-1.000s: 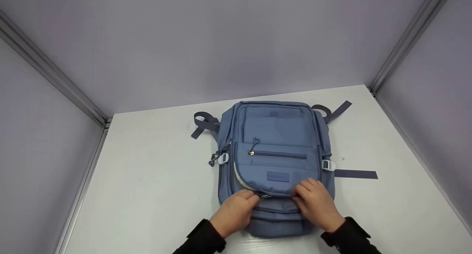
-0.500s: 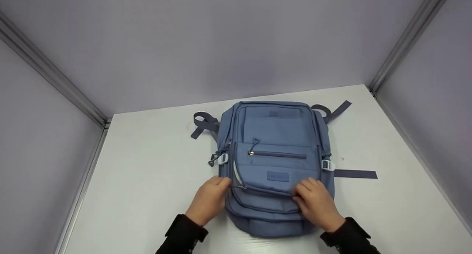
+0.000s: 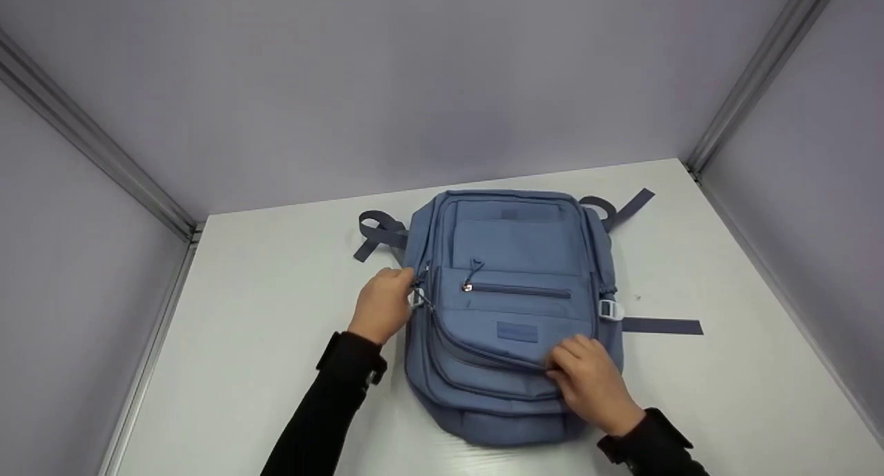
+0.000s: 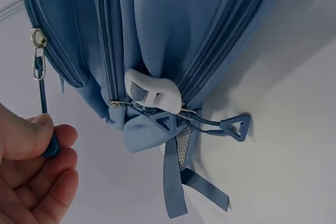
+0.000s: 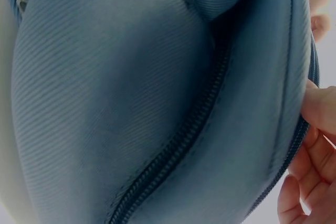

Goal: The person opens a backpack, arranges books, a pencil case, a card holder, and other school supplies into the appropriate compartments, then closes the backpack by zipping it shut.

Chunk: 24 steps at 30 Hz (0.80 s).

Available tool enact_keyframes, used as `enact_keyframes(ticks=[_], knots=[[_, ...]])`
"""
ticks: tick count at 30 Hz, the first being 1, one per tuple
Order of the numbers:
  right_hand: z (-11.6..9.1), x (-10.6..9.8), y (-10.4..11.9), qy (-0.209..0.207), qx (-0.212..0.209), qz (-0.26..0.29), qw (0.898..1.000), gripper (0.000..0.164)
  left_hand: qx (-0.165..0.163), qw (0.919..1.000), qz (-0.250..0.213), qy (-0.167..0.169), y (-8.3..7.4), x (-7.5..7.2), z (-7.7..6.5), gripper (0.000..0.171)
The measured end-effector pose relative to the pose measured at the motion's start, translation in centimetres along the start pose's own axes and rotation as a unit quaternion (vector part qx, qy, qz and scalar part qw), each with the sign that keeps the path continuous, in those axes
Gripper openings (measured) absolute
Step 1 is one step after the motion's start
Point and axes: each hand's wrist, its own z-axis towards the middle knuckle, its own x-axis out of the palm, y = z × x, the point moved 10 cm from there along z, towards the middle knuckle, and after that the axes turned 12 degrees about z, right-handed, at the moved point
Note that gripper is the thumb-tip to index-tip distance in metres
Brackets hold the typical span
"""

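Note:
A blue backpack (image 3: 519, 244) lies front side up on the white table. At its left side, my left hand (image 3: 383, 305) pinches the cord zipper pull (image 4: 43, 98) between thumb and finger. The cord hangs taut from a metal slider (image 4: 38, 38) on the front pocket's curved zipper. My right hand (image 3: 588, 383) grips the lower right edge of that front pocket (image 3: 507, 317). In the right wrist view, thumb and fingers pinch the cloth beside the zipper (image 5: 299, 135). Another zipper (image 5: 178, 145) runs along the bag's side there.
White strap buckles (image 3: 610, 310) sit on the bag's sides, and a loose strap (image 3: 663, 326) lies to the right. More straps (image 3: 383, 233) spread at the upper left. Triangular zipper pulls (image 4: 235, 127) dangle by the left buckle. Grey walls (image 3: 442, 82) enclose the table.
My left hand has moved left and up along the front pocket's curve, drawing the zipper pull with it. The pale gap at the pocket's left edge has closed. My right hand stays put.

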Motion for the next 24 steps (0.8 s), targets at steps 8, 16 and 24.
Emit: enact_keyframes(ticks=[8,16,24], knots=[[-0.6,0.1,0.1,0.004,0.008,0.003,1.000,0.035,-0.069,0.9976,-0.011,0.005,1.3,3.0,3.7,0.014],[-0.1,0.8,0.0,0.019,0.009,0.010,1.000,0.034,-0.141,0.9898,0.014,0.013,2.3,4.4,5.4,0.008],[0.1,1.5,-0.7,0.037,0.022,0.013,0.999,0.034,-0.129,0.9908,-0.008,0.040,3.2,3.7,4.1,0.009]])
